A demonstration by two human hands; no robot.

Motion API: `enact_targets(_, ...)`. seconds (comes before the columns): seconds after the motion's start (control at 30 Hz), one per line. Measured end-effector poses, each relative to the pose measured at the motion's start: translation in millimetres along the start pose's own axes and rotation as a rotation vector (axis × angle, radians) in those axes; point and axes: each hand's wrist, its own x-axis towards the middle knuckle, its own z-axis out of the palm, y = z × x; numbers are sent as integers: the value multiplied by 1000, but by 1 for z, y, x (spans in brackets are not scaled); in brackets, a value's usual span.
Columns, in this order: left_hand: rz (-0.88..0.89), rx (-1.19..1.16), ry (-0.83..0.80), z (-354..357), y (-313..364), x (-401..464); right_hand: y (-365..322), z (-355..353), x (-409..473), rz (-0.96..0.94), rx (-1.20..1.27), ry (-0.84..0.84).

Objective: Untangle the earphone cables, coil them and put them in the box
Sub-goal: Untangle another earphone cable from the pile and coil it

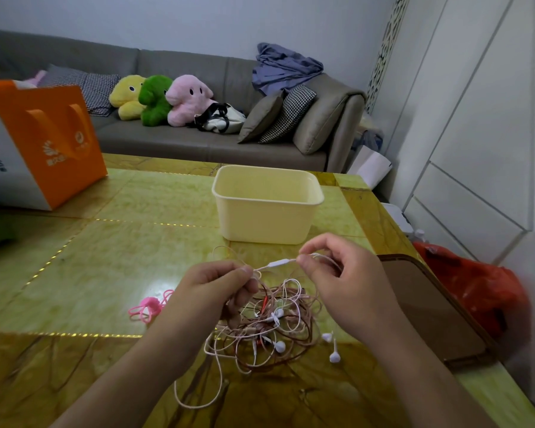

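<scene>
Left hand: the left hand (pixel 217 282) hovers above the table, fingers curled, pinching a thin cable at its fingertips, at about 9 o'clock from the inline remote.
Right hand: the right hand (pixel 343 273) pinches the same cable between thumb and forefinger at the remote's other end, at about 3 o'clock from it.
Inline remote: a small white inline remote (pixel 278 262) is stretched taut between the two hands, raised off the table.
Earphone cables: the tangled earphone cables (pixel 269 329) hang from the hands and pile on the table below them, pinkish, white and reddish-brown strands looped together; white earbuds (pixel 334 356) lie at the pile's 4 o'clock edge, and a loose loop trails out at 7 o'clock.
Box: the pale yellow box (pixel 266 208) stands upright and open on the table at 12 o'clock from the tangle, apart from it.
Pink ties: a small pink clump of ties (pixel 149 307) lies at 9 o'clock from the tangle, near the left wrist.
Table: the glossy green-yellow table (pixel 105 273) carries all of these.
Orange bag: an orange and white paper bag (pixel 40 143) stands at the table's 10 o'clock corner.
Sofa: a grey sofa (pixel 183 143) beyond the table holds plush toys and cushions.
</scene>
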Motion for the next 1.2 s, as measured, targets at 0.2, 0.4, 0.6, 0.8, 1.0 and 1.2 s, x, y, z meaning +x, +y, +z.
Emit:
enact_targets(0.2,-3,-49,78,-2,1,2,7,-16,5,60,-9,23)
enact_targets(0.4,-4,-98,83,-3,2,2,11,-19,7,68,-149,49)
enact_targets(0.6,1,-163,98,-3,6,1,23,-16,11,187,-317,26)
enact_targets(0.8,49,24,25,1,5,-2,2,0,0,66,-97,-83)
enact_targets(1.0,103,116,-8,5,7,-6,-18,25,-10,50,236,-387)
enact_targets(1.2,38,42,-14,2,11,-7,-14,14,-3,94,174,-233)
